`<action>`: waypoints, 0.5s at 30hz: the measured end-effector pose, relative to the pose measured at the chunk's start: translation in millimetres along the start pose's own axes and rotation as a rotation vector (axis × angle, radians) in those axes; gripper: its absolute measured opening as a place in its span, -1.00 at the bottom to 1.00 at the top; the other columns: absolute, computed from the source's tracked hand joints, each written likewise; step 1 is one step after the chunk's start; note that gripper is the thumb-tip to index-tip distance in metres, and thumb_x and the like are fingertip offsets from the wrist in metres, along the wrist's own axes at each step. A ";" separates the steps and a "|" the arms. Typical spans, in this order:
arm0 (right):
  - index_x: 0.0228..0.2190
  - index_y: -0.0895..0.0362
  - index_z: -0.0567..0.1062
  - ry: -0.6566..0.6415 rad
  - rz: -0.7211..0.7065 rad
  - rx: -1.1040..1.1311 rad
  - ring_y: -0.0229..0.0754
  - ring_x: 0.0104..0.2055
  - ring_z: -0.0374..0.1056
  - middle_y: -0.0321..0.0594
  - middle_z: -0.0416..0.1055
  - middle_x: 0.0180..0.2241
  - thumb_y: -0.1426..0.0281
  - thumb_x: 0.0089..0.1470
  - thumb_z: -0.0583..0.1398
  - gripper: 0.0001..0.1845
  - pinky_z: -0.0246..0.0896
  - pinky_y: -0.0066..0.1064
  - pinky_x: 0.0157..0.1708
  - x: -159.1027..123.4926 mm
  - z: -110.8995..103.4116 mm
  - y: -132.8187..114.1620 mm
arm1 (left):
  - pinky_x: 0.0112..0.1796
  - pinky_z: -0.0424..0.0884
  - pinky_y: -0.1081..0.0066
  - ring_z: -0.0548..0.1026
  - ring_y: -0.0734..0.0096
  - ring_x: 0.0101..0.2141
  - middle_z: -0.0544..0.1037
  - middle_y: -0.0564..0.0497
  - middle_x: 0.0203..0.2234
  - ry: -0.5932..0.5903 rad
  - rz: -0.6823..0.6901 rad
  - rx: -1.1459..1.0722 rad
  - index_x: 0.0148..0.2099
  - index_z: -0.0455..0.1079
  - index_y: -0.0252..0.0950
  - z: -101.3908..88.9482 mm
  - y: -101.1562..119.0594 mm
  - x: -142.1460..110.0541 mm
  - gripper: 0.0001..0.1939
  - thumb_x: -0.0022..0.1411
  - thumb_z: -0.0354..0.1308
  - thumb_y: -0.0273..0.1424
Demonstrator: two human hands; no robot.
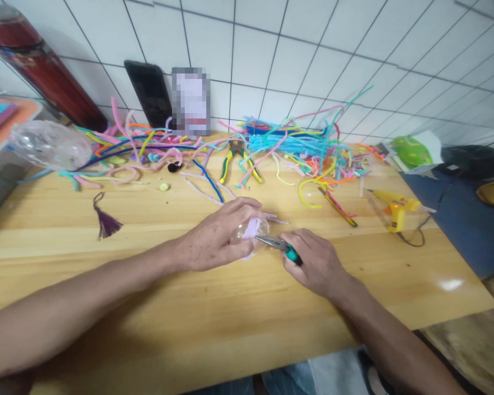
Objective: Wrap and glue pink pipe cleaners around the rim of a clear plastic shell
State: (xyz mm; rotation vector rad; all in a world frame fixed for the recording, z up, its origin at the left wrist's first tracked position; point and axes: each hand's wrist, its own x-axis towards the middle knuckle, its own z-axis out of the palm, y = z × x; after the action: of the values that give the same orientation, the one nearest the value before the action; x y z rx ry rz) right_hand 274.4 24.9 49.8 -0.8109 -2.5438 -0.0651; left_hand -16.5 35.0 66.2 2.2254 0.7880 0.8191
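My left hand [224, 233] is wrapped round a small clear plastic bottle piece [264, 226] above the middle of the table. Around the plastic runs a band of lilac pipe cleaner [252, 227], with loose ends sticking out to the right. In my right hand [313, 260] is a pair of needle-nose pliers [287, 249] with green and black handles. The tips of the pliers meet the lilac band; whether they pinch it is too small to tell. My left fingers hide much of the plastic piece.
Pipe cleaners [280, 144] in many colours lie along the tiled wall. Among them are yellow-handled pliers [239, 159]. A yellow glue gun [395, 208] and a utility knife [341, 209] lie right; a purple tassel [107, 219], a clear bottle [51, 145] and a phone [149, 93] are left.
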 end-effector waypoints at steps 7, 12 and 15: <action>0.03 0.11 0.41 0.003 -0.003 -0.012 -0.02 -0.26 0.53 -0.13 0.60 -0.28 0.58 0.23 0.17 -0.65 0.46 -0.25 -0.24 0.5 0.0 -0.6 | 0.28 0.42 0.03 0.42 0.05 0.30 0.48 -0.21 0.24 0.011 -0.004 -0.008 0.35 0.32 -0.20 -0.3 0.2 -0.7 -0.55 0.48 0.14 -0.38; 0.02 0.11 0.40 0.002 -0.004 -0.018 -0.03 -0.27 0.53 -0.14 0.59 -0.29 0.57 0.25 0.16 -0.67 0.46 -0.25 -0.25 1.7 -0.7 -0.9 | 0.28 0.42 0.03 0.42 0.05 0.30 0.49 -0.21 0.23 0.015 -0.005 -0.013 0.35 0.33 -0.20 -0.4 0.5 -0.2 -0.55 0.47 0.15 -0.38; 0.03 0.11 0.40 0.006 -0.001 -0.012 -0.02 -0.28 0.52 -0.15 0.60 -0.29 0.58 0.24 0.16 -0.65 0.46 -0.24 -0.25 1.7 -1.0 -0.9 | 0.28 0.42 0.02 0.42 0.05 0.30 0.48 -0.22 0.24 0.004 -0.008 -0.010 0.35 0.32 -0.20 -0.6 0.6 -0.4 -0.56 0.49 0.14 -0.36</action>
State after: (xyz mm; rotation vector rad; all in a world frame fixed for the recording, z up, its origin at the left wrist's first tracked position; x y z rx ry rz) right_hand 273.1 24.9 51.6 -0.8130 -2.5411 -0.0833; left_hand -17.0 34.5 66.9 2.2107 0.7927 0.8227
